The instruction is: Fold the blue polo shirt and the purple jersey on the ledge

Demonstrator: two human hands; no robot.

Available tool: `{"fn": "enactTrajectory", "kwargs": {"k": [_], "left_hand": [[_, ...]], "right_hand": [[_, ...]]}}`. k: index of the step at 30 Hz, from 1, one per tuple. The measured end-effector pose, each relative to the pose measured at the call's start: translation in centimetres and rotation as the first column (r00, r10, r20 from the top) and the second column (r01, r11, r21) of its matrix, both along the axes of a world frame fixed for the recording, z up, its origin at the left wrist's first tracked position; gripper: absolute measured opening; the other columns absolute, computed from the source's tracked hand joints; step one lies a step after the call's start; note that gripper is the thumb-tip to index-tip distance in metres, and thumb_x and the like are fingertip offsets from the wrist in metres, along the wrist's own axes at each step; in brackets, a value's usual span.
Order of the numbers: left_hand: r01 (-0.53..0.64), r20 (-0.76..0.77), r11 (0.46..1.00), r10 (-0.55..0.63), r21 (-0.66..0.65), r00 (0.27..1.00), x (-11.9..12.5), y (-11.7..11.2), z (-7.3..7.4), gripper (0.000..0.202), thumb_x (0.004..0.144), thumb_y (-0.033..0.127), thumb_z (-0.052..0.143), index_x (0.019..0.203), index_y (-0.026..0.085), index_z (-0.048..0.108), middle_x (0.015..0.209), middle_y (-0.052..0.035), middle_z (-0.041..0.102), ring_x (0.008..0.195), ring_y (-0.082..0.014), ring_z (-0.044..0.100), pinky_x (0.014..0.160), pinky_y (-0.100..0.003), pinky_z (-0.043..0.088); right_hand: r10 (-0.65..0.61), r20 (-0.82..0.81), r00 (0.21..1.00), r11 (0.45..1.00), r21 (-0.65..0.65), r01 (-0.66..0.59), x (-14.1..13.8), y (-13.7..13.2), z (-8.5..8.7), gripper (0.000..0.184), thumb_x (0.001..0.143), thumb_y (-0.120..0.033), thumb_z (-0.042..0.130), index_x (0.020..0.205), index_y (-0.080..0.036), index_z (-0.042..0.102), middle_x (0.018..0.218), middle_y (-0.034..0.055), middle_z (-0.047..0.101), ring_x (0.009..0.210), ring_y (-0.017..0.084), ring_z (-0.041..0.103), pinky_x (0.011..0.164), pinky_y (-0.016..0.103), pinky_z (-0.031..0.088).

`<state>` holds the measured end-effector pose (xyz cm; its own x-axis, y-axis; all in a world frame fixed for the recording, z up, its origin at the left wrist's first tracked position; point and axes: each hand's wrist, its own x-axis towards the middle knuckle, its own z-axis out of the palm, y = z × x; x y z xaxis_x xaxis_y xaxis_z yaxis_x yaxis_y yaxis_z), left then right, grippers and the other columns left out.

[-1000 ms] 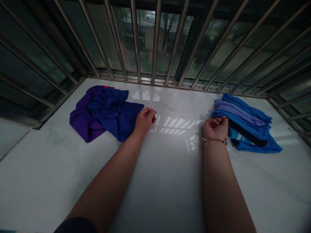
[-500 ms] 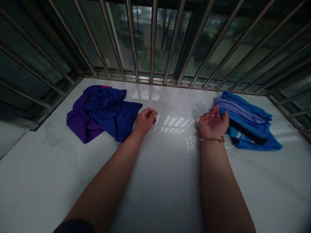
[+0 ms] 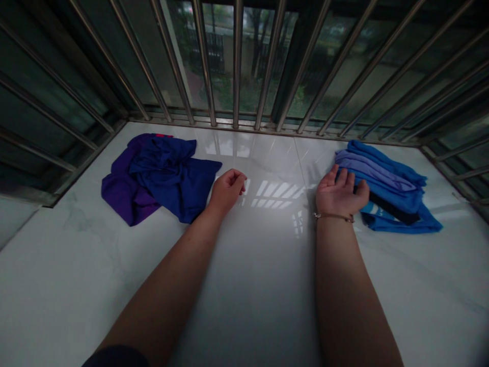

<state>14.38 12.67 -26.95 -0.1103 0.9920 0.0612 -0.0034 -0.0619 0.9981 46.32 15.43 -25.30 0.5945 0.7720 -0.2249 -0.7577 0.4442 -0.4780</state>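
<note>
My left hand [image 3: 228, 189] rests with its fingers curled in and the thumb against them, and nothing shows in it. Just left of it lies a crumpled heap of clothes: a dark blue garment [image 3: 194, 183] over a purple garment [image 3: 128, 196]. My right hand [image 3: 341, 192] is palm up with its fingers apart, holding nothing. Right beside and behind it is a stack of folded blue clothes [image 3: 407, 196], with a lilac folded garment [image 3: 376, 169] and a dark band among them. The hand hides part of the stack's left end.
All of this lies on a glossy white marbled surface [image 3: 260, 244] with a seam and window reflections. Metal bars [image 3: 237, 66] rise along its back edge and both sides, before glass panes. A bracelet [image 3: 334, 218] circles my right wrist.
My right hand has turned and spread its fingers wider, with the thumb further right. My left hand stays curled in the same place. The clothes have not been moved.
</note>
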Motion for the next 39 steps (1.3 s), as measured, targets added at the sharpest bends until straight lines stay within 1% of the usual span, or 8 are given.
{"fn": "enactTrajectory", "kwargs": {"k": [3,9,14,20,22,26,35,39], "left_hand": [[0.012,-0.005,1.0,-0.012,-0.003,1.0,0.0,0.0,0.0,0.021,0.091,0.043,0.074,0.084,0.024,0.072,0.064,0.0025,0.067,0.058,-0.0138,0.06,0.058,-0.027,0.047],[0.019,0.001,1.0,-0.019,-0.008,1.0,-0.1,0.0,0.2,0.019,0.089,0.042,0.074,0.084,0.023,0.073,0.064,0.0024,0.067,0.058,-0.0136,0.061,0.058,-0.026,0.047],[0.018,0.003,1.0,-0.018,-0.011,1.0,0.0,-0.1,-0.1,0.02,0.09,0.042,0.076,0.083,0.023,0.073,0.064,0.0024,0.067,0.057,-0.0133,0.061,0.059,-0.026,0.047],[0.033,0.045,0.999,-0.032,-0.028,0.999,-0.2,0.1,0.3,0.019,0.09,0.04,0.077,0.083,0.023,0.073,0.063,0.0028,0.066,0.057,-0.0131,0.06,0.059,-0.026,0.047],[0.03,0.085,0.999,-0.027,-0.037,0.996,-0.5,0.2,0.6,0.019,0.091,0.039,0.076,0.083,0.022,0.072,0.064,0.0024,0.066,0.058,-0.0131,0.059,0.059,-0.026,0.047],[-0.028,0.183,0.998,0.039,-0.06,0.982,-0.8,0.4,0.9,0.019,0.093,0.038,0.073,0.084,0.022,0.071,0.066,0.0023,0.065,0.06,-0.0125,0.059,0.061,-0.026,0.048],[0.005,0.196,0.998,0.006,-0.055,0.981,-0.9,0.6,0.4,0.021,0.094,0.04,0.075,0.084,0.022,0.071,0.066,0.0026,0.065,0.059,-0.0125,0.059,0.061,-0.027,0.047],[-0.028,0.222,0.997,0.043,-0.071,0.974,-0.9,0.6,0.3,0.021,0.094,0.04,0.074,0.085,0.022,0.071,0.068,0.0021,0.066,0.061,-0.0122,0.059,0.063,-0.027,0.049]], "right_hand": [[0.01,0.043,0.999,1.0,0.005,-0.01,-0.3,-0.3,0.5,0.043,0.1,-0.051,0.063,0.139,-0.034,0.069,0.184,0.0005,0.041,0.147,0.025,0.069,0.102,0.044,0.07],[0.026,0.079,0.997,0.998,0.051,-0.03,0.4,-0.9,1.8,0.037,0.107,-0.052,0.048,0.117,-0.029,0.075,0.184,-0.0043,0.039,0.147,0.025,0.068,0.082,0.033,0.069],[0.052,0.054,0.997,0.995,0.079,-0.056,1.2,-1.0,1.7,0.035,0.101,-0.052,0.055,0.118,-0.029,0.076,0.164,0.0036,0.058,0.142,0.025,0.069,0.08,0.037,0.07],[0.004,0.192,0.981,0.999,-0.039,0.004,1.1,0.0,0.1,0.034,0.098,-0.057,0.062,0.12,-0.033,0.072,0.175,-0.0014,0.045,0.139,0.023,0.068,0.08,0.037,0.07],[-0.005,0.285,0.958,0.993,-0.112,0.038,0.9,0.7,-0.6,0.032,0.093,-0.049,0.071,0.124,-0.04,0.071,0.172,-0.0054,0.047,0.132,0.021,0.07,0.076,0.035,0.069],[0.053,0.364,0.93,0.975,-0.22,0.03,0.4,2.0,-1.4,0.056,0.083,-0.02,0.074,0.131,-0.048,0.067,0.158,-0.0066,0.054,0.123,0.017,0.071,0.073,0.03,0.067],[0.052,0.28,0.959,0.983,-0.185,0.001,1.3,3.3,-0.4,0.043,0.073,0.0,0.057,0.1,-0.032,0.067,0.141,-0.0096,0.064,0.105,0.012,0.076,0.062,0.023,0.062],[0.034,0.33,0.943,0.985,-0.172,0.025,0.8,3.6,-0.4,0.049,0.072,0.006,0.054,0.101,-0.032,0.068,0.136,-0.0101,0.067,0.099,0.011,0.078,0.058,0.018,0.057]]}}
